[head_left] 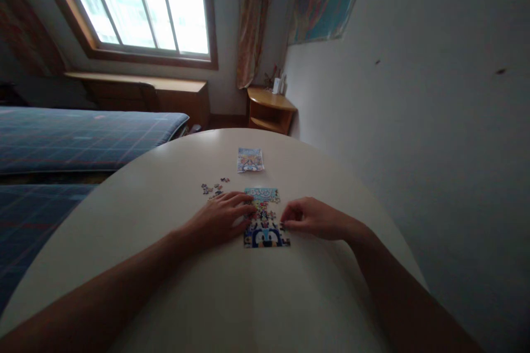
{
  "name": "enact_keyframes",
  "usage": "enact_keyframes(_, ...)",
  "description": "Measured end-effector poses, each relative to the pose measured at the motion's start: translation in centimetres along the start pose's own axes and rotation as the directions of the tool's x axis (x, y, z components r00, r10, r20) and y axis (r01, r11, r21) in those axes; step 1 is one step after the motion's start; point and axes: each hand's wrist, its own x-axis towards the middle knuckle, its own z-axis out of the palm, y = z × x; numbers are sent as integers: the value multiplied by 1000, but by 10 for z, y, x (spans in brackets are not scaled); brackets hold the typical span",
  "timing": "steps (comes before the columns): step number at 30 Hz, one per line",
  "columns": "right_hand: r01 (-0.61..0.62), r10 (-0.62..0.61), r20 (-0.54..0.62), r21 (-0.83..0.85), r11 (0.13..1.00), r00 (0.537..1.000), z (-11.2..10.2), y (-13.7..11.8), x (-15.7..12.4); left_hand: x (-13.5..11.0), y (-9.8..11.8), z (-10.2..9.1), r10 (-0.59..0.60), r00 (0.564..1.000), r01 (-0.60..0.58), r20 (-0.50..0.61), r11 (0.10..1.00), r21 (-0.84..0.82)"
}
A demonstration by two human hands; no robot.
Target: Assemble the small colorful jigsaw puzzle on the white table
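Note:
A small colourful jigsaw puzzle [265, 220], partly put together, lies on the round white table [248, 298]. My left hand [221, 218] rests flat at its left edge, fingers stretched onto the pieces. My right hand [310, 218] sits at the puzzle's right edge, fingers curled in a pinch on a small puzzle piece [283, 225]. Several loose pieces [214, 187] lie just beyond my left hand. A printed reference picture [250, 159] lies farther back on the table.
A white wall runs close along the right side. A bed with a blue plaid cover [74, 138] stands on the left. A wooden corner shelf [270, 109] and a window [144, 5] are at the back.

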Motion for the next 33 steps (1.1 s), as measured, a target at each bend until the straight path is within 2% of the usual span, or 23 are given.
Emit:
enact_keyframes(8, 24, -32, 109, 78, 997, 993, 0, -2, -2, -1, -1, 1, -1, 1000, 1, -19, 1000, -11)
enact_keyframes(33, 42, -42, 83, 3, 999, 996, 0, -2, -2, 0, 1, 1, 2, 1000, -2, -5, 1000, 2)
